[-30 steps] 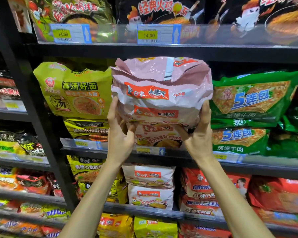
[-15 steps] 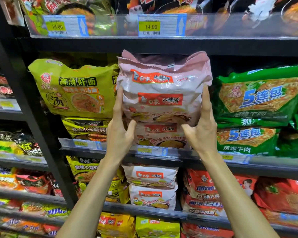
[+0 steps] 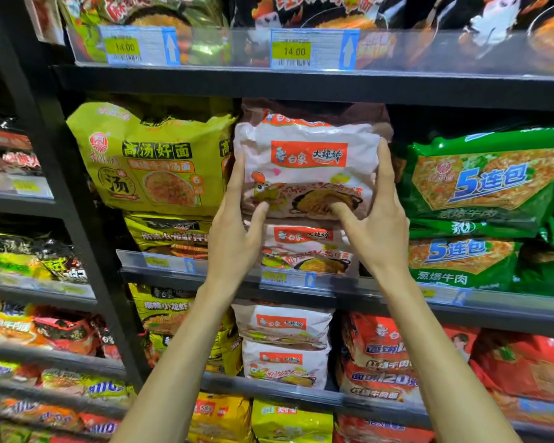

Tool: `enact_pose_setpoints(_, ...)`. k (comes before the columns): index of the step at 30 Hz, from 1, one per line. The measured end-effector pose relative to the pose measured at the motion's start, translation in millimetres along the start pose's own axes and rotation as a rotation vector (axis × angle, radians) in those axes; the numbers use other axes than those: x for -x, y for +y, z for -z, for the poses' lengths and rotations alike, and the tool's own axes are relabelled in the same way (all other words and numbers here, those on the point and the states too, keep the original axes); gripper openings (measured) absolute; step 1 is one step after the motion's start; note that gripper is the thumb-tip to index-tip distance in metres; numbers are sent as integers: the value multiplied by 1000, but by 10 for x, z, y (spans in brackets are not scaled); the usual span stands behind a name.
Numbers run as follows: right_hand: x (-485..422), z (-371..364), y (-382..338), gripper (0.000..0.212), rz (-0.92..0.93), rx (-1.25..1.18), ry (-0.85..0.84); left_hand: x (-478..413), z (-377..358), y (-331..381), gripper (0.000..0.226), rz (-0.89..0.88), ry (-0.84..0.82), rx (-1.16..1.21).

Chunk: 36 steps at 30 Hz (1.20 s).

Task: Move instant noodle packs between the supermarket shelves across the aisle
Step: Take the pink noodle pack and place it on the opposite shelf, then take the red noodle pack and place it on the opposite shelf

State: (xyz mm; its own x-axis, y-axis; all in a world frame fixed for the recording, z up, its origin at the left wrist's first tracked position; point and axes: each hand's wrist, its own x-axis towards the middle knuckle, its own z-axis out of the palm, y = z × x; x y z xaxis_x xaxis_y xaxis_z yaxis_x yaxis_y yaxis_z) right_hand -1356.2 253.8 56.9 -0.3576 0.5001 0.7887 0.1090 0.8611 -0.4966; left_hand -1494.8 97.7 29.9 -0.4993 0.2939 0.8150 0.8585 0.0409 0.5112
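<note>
Gripping a crinkly, glossy pink noodle multipack (image 3: 307, 167) by its side edges, left hand (image 3: 234, 238) and right hand (image 3: 375, 231) each pinching it, thumb on front, fingers up the side. Resting atop an identical pack (image 3: 307, 251) (puffy, pillow-shaped), between a yellow-green pack (image 3: 151, 161) and a green pack (image 3: 480, 180).

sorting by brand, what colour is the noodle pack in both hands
The noodle pack is pale pink with an orange-red label; head view.

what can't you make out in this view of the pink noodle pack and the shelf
Head view only:
- Behind the pink noodle pack: hidden by the pack itself.
- Whether it rests on the lower pink pack: the left hand and right hand cover much of the seam.
- The price label under it: too blurred to read.
- The top-shelf packs: cut off by the upper edge.
</note>
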Motion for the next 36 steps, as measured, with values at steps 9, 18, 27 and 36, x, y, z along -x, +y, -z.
enact_pose_setpoints(9, 137, 141, -92, 95, 28, 55, -44, 101, 65, 66, 74, 28, 6, -34)
enact_pose_setpoints(18, 244, 369, -106, 91, 69, 158, -151, 209, 235, 119, 74, 45, -59, -14)
enact_pose_setpoints(27, 343, 619, -183, 86, 54, 291, -290, 284, 373, 203, 67, 19, -156, -139)
enact_pose_setpoints(36, 522, 981, -306, 68, 67, 585, -635, 364, 656, 423, 57, 58, -453, -441)
